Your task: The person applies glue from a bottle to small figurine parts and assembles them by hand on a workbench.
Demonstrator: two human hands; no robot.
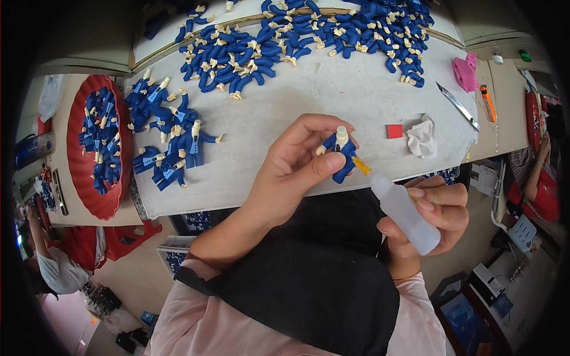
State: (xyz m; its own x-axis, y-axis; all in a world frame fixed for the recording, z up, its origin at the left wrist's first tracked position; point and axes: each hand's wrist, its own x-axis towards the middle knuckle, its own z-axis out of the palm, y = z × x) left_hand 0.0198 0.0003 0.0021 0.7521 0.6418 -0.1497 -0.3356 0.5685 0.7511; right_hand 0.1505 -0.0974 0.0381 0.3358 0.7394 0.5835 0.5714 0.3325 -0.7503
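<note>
Pinched between the thumb and fingers of my left hand [300,157] is a small headless figurine body [342,155] in a blue suit, with a cream neck and hand. My right hand [436,207] is wrapped round a translucent white squeeze bottle [407,216]. The bottle tilts up to the left, and its yellow-orange nozzle [361,166] is at the figurine's side; whether it touches cannot be made out. Left of my hands stand and lie several assembled blue figurine bodies [194,145]. A large pile of loose blue arms with cream hands [237,53] spreads over the table's far side.
A red scalloped tray [74,142] holding more blue figures stands at the left. To the right on the white table [267,118] lie a red square [394,131], a crumpled white cloth [422,137], a metal cutter knife [458,107], a pink cloth [465,72] and an orange knife [488,103]. Other people sit at both sides.
</note>
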